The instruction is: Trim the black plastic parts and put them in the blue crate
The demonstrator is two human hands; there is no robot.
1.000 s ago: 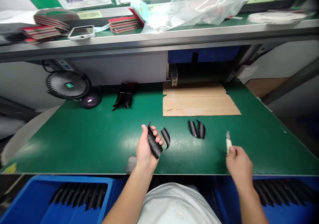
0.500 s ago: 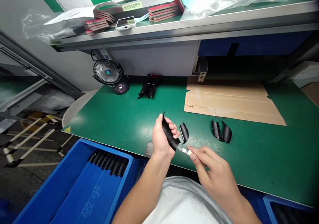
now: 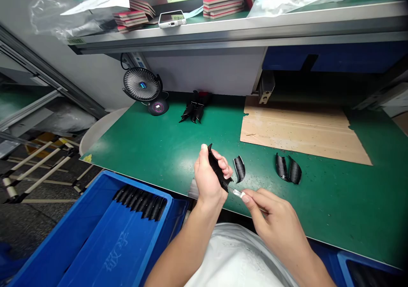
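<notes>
My left hand (image 3: 208, 176) is wrapped round a curved black plastic part (image 3: 218, 166), held tilted over the front of the table. In my right hand (image 3: 276, 217) is a small craft knife (image 3: 237, 192), pinched near its blade end. The blade tip meets the lower end of the black part; whether it cuts in cannot be made out. Just right of my left hand, a similar curved black piece (image 3: 239, 169) lies on the table. Farther right, two more black pieces (image 3: 288, 169) rest side by side.
Flattened cardboard (image 3: 302, 129) covers the back right of the green table (image 3: 143, 151). A small fan (image 3: 143, 85) and a pile of black parts (image 3: 194, 107) stand at the back. Blue bin (image 3: 95, 236) with rowed black parts at left; overhead shelf (image 3: 191, 40) holds a phone (image 3: 172, 19).
The view has shifted slightly. My left hand has turned the black part a little, so less of its ribbed outer face shows. The knife stays at its lower end.
</notes>
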